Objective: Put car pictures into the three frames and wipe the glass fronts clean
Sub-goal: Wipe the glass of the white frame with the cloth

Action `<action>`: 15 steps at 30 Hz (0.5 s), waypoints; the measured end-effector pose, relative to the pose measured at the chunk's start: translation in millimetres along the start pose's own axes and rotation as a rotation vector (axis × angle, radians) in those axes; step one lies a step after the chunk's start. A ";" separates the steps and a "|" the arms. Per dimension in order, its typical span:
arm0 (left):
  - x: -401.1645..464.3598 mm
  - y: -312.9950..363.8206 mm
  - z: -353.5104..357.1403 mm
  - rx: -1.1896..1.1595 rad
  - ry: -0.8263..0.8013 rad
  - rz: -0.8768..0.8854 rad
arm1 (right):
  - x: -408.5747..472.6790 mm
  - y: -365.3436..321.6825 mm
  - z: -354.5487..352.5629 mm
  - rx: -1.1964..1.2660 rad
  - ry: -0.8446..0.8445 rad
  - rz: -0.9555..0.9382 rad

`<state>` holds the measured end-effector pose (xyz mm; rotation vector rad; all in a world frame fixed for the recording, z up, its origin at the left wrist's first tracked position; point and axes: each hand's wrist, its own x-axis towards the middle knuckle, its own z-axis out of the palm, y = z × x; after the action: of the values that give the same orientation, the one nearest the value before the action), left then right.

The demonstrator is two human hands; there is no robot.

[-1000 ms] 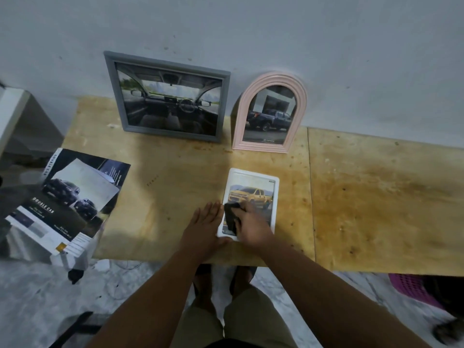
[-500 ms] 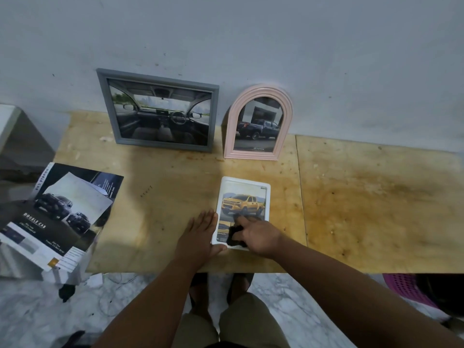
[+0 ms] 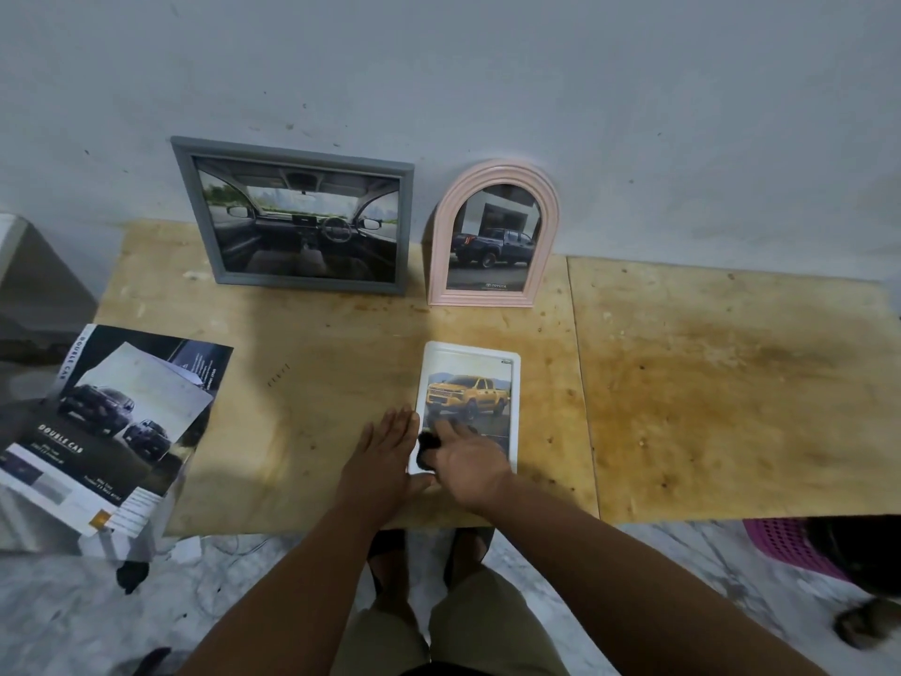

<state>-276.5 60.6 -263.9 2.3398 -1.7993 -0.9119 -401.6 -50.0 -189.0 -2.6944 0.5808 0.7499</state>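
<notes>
Right hand (image 3: 470,463) and cloth (image 3: 429,444) nearer frame's (image 3: 514,383) bottom.

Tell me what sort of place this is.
Probably a plain room at home, not a workshop: a bare plywood table against a scuffed painted wall, a marble-patterned floor and a pink plastic basket beneath.

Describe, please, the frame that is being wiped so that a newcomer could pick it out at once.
Start at the plywood table against the grey wall; two frames lean upright at its back, a grey rectangular frame and a pink arched frame. Nearer the front edge, the white frame lies flat between the left hand and right hand. It alone is white, lying down, and shows a yellow pickup.
</notes>
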 end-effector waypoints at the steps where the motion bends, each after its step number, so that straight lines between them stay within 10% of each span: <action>1: -0.2 0.1 1.2 -0.007 0.005 0.007 | -4.7 1.3 0.9 0.001 0.005 -0.023; 10: 0.4 -1.9 3.9 0.003 0.047 0.013 | 0.8 45.5 -56.4 -0.009 -0.215 0.150; 15: 3.8 -2.6 8.0 0.006 0.022 -0.022 | 31.9 83.4 -76.8 0.203 0.102 0.327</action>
<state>-277.5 60.4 -273.1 2.3686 -1.7740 -0.8804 -381.2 -161.4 -156.4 -2.4891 1.0794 0.5939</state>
